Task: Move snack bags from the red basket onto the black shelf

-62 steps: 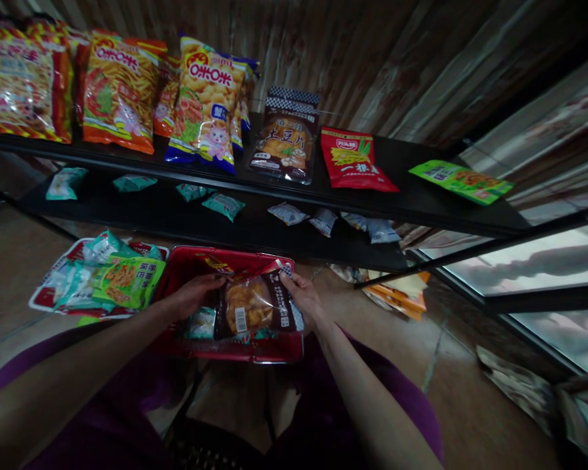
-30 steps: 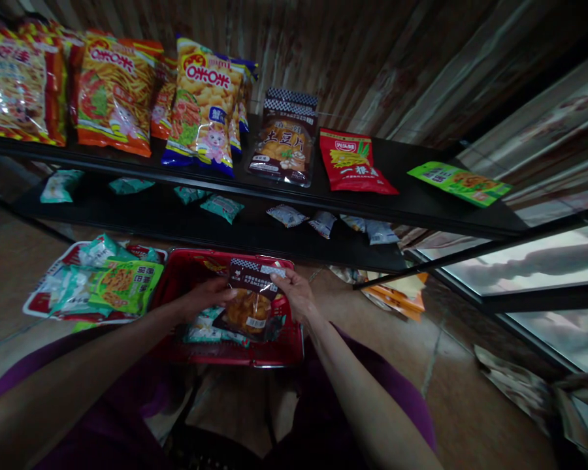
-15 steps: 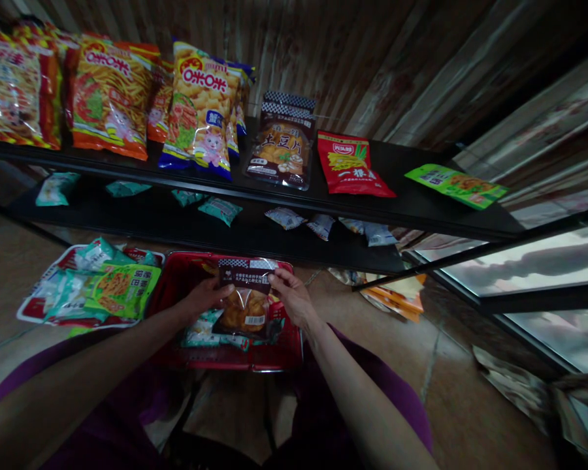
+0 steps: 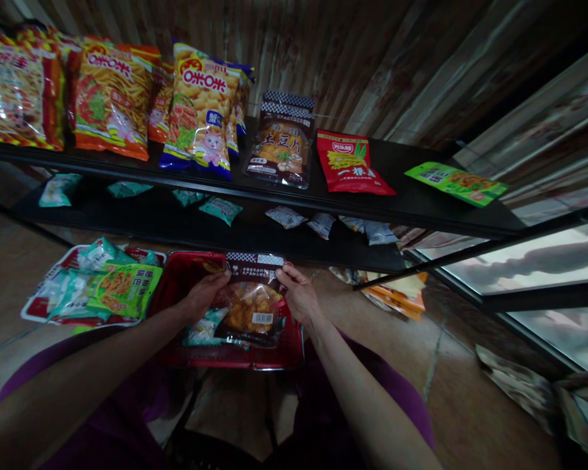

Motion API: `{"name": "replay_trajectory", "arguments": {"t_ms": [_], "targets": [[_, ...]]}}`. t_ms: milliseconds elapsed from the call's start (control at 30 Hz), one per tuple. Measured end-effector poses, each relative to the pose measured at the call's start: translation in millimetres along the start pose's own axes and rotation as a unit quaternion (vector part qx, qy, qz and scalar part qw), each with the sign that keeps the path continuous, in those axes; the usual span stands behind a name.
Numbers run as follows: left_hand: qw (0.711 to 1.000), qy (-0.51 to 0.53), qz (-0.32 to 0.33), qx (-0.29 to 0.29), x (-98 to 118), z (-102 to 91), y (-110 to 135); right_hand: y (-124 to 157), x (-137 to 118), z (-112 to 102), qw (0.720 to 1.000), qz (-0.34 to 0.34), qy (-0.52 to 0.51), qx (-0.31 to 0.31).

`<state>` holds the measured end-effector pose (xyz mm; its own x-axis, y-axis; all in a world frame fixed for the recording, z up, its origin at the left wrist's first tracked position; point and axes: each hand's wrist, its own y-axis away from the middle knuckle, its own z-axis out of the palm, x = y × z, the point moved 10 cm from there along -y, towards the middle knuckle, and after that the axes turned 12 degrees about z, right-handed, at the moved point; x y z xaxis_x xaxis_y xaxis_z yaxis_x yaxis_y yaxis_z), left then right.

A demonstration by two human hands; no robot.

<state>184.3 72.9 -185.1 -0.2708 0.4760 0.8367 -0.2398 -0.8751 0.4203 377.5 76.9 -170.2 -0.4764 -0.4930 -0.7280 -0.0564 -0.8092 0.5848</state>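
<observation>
Between my two hands is a brown bag of potato chips (image 4: pixel 251 307) with a clear window and a barcode label, held upright by its top edges. My left hand (image 4: pixel 206 295) pinches its upper left side. Fingers of my right hand (image 4: pixel 298 292) are closed on the upper right corner. Below and behind the bag stands a red basket (image 4: pixel 176 356), with teal and white snack packets (image 4: pixel 203 331) inside it. A similar brown potato chip bag (image 4: pixel 281 145) stands on the upper shelf ahead.
The black upper shelf (image 4: pixel 396 205) carries an orange snack bag (image 4: pixel 112 98), a blue and yellow one (image 4: pixel 198 111), a red packet (image 4: pixel 353 163) and a flat green packet (image 4: pixel 455 183). Small packets (image 4: pixel 220 210) lie on the lower shelf. Left, a white-rimmed basket (image 4: pixel 29 314) holds packets.
The chip bag has moved slightly right and up between my hands and its front has spread wider. Both hands still grip it.
</observation>
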Motion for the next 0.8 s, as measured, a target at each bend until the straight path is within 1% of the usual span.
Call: {"name": "replay_trajectory", "arguments": {"t_ms": [167,300,533,667,800], "targets": [[1.0,-0.019,-0.004,0.001,2,-0.8,1,1,0,3,1.0,0.002,0.014,-0.01],[1.0,-0.019,0.002,0.006,5,-1.0,1,-1,0,-2,1.0,-0.005,0.012,0.003],[0.999,0.047,0.006,-0.011,5,10.6,2,-1,-10,-14,0.996,-0.051,0.033,0.061],[0.999,0.045,0.003,-0.017,8,15.2,5,3,-17,-12,0.995,-0.074,0.037,0.055],[0.999,0.045,0.005,-0.015,9,15.0,7,9,-23,-9,0.992,-0.093,0.06,0.056]]}}
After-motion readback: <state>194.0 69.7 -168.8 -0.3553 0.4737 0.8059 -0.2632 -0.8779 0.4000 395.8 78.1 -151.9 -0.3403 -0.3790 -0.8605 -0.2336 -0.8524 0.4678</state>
